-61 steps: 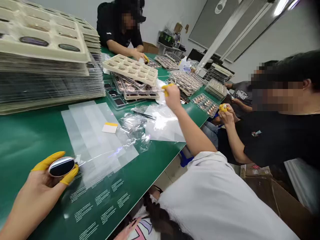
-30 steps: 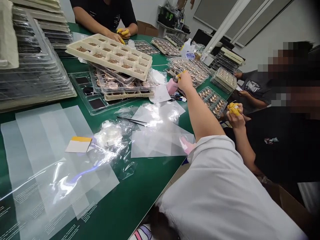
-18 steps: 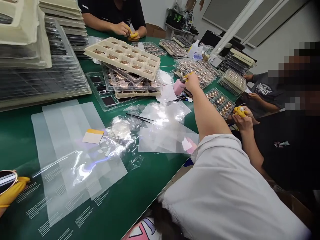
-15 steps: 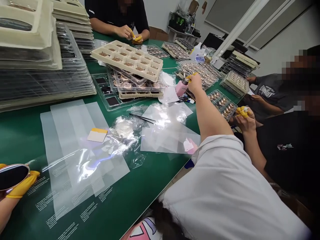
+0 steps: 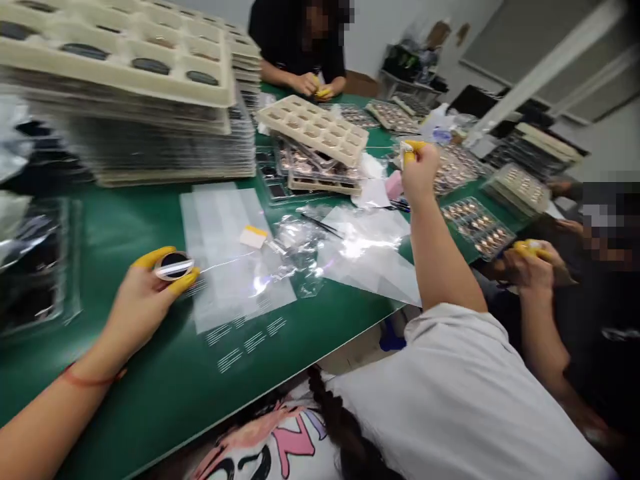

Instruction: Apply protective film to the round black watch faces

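So, head cam only here, clock directions as you see them in the shot. The left hand [image 5: 135, 297] is over at 8 o'clock, with a round dark disc [image 5: 174, 265] pinched between yellow-covered fingertips. The disc sits at the hand's 2 o'clock, glossy face toward the camera, pale rim showing, a white streak of reflection across it. Can't tell if it's clear of the green table [image 5: 165, 373] or touching.

The right hand [image 5: 421, 175] is stretched way out at about 2 o'clock, thumb and finger closed on something white [image 5: 405, 156], too blurry to name. From that hand the disc is well apart, between 8 and 9 o'clock. A pink bottle [image 5: 394, 183] shows just beside the right hand, at its 8 o'clock, and a clear tray of coppery parts [image 5: 477, 227] is at its 4.

Between the two hands: frosted sheets [image 5: 225, 280] at the disc's 3 o'clock, a white-and-yellow card [image 5: 254, 237] on top of them, then crinkly clear plastic [image 5: 300, 243] and dark tweezers [image 5: 323, 225]. Tall stacked trays [image 5: 175, 143] fill 11 o'clock, a smaller tray pile [image 5: 315, 133] sits at 12, and a co-worker's hands [image 5: 316, 87] are behind that.
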The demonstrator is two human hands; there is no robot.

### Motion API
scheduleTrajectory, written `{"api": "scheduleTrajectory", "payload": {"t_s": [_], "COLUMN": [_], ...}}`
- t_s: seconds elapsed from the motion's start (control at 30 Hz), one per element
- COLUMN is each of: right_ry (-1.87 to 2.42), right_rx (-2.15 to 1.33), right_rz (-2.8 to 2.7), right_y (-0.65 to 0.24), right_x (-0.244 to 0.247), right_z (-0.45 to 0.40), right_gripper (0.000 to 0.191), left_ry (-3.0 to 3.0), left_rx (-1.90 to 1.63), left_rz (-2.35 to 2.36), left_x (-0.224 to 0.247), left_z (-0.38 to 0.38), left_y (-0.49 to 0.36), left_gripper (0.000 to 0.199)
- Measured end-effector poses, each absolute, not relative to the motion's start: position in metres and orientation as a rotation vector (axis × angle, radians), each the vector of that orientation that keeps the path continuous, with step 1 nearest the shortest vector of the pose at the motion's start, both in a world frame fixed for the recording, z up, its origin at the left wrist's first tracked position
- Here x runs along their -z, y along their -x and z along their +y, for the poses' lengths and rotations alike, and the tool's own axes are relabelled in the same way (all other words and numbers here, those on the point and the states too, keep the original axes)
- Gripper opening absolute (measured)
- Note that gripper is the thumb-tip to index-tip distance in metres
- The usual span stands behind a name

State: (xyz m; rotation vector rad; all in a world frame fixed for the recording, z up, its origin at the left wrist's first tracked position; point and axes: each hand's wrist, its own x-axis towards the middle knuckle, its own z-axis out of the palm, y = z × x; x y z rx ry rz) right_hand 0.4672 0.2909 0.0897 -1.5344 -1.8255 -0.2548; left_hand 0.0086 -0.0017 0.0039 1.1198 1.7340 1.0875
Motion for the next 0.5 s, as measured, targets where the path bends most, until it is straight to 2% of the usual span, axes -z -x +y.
{"api": "scheduleTrajectory", "payload": {"t_s": [0.1,0.17,0.33,0.5], "right_ry": [1.171,0.908,0.320,0.334], "right_rx": [0.128,-0.024,-0.255,-0.095], "right_rz": [-1.939,-2.078,-2.381,-2.520], "right_y": [-0.373,-0.310,-0.193,-0.168], "right_x": [-0.079,-0.069,-0.028,0.010], "right_z": [0.214,0.156,0.063,0.051], "right_gripper": [0.039,0.029,0.033,0.021], "left_ry": [-1.036,-1.078,-1.279,-1.359], "left_rx": [-1.239,-1.239,-1.167,-1.160], "left_rz": [1.456,1.382,1.286,1.275], "left_x": [0.002,0.013,0.018,0.015], "left_z": [-0.006,-0.011,-0.030,-0.034], "left_y": [-0.021,-0.019,-0.010,-0.009], "left_gripper": [0.063,0.068,0.057,0.051]}}
